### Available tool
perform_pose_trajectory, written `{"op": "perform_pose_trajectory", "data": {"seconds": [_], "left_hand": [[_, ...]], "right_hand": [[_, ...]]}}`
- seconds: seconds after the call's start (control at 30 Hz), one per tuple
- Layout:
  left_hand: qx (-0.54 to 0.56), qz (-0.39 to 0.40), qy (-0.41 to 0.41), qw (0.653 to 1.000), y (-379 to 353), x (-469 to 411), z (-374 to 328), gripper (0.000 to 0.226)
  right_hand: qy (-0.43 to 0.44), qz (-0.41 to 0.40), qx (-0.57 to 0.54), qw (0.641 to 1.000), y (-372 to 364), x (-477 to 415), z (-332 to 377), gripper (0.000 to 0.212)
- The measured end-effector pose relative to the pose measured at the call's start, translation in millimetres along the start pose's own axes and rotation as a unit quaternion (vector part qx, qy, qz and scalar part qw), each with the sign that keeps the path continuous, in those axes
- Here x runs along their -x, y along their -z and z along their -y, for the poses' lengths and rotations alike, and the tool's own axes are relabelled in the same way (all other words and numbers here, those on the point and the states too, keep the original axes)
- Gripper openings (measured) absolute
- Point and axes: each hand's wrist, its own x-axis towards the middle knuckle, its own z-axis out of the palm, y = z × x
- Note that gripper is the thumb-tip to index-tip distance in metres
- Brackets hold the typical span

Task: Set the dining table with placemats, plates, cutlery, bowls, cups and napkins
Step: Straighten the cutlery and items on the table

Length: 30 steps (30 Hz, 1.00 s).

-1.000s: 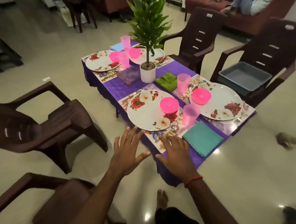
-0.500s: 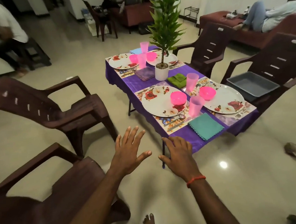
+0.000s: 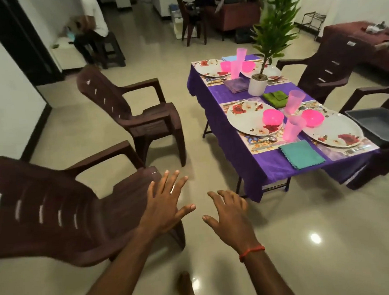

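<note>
Table (image 3: 231, 144), draped in a purple cloth, stands on the right of the scene, well apart from both hands.

Nearest, the left hand (image 3: 164, 209) is held out palm down with the fingers straight and spread, grasping nothing. It overlaps the front edge of the near brown chair (image 3: 55, 214); contact cannot be confirmed. The right hand (image 3: 230, 214) is just beside it over the floor, fingers relaxed and slightly bent, also empty. A red thread (image 3: 251, 251) circles the right wrist.

A second brown chair (image 3: 128, 110) stands farther back on the left, facing the table.

At the table's near end lies a teal napkin (image 3: 302, 154). Behind it are two flowered plates. The left plate (image 3: 247, 120) carries a pink bowl (image 3: 273, 117), with a spoon (image 3: 264, 140) on the placemat (image 3: 254, 149) at its near edge. The right plate (image 3: 335, 130) carries another pink bowl (image 3: 312, 118), with a fork (image 3: 355, 150) near it. A pink cup (image 3: 292, 129) stands between the plates and a second cup (image 3: 294, 102) just behind it.

At mid-table are a green napkin (image 3: 275, 98), a white plant pot (image 3: 257, 84) and a purple napkin (image 3: 236, 84).

The far end holds two more plates (image 3: 208, 68) with pink bowls, two pink cups and a blue napkin (image 3: 228, 58).

A grey tray (image 3: 376, 125) sits on a chair to the right.
</note>
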Motion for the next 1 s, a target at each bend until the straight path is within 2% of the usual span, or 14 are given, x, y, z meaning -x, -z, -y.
{"op": "perform_pose_trajectory", "data": {"seconds": [0.1,0.27,0.43,0.6,0.8,1.0], "left_hand": [[0.002,-0.015,0.022,1.0,17.7,33.2,11.2,0.099],[0.006,-0.039,0.048,0.998,37.6,70.4,44.7,0.094],[-0.005,-0.051,0.057,0.997,52.5,104.4,86.6,0.094],[0.008,-0.05,0.08,0.995,74.5,152.7,153.7,0.091],[-0.01,-0.086,0.116,0.989,117.0,208.9,264.0,0.09],[0.013,-0.117,0.123,0.985,142.3,255.6,340.5,0.091]], "right_hand": [[0.038,0.006,0.011,0.999,-3.2,12.1,29.4,0.066],[0.078,0.002,0.017,0.997,-0.4,18.1,77.6,0.066],[0.089,0.012,0.017,0.996,-9.1,23.5,131.6,0.067],[0.099,0.024,0.026,0.994,-39.4,20.6,206.7,0.07],[0.133,0.033,0.044,0.99,-87.9,14.0,319.6,0.073],[0.161,0.044,0.022,0.986,-124.3,14.6,415.5,0.071]]}}
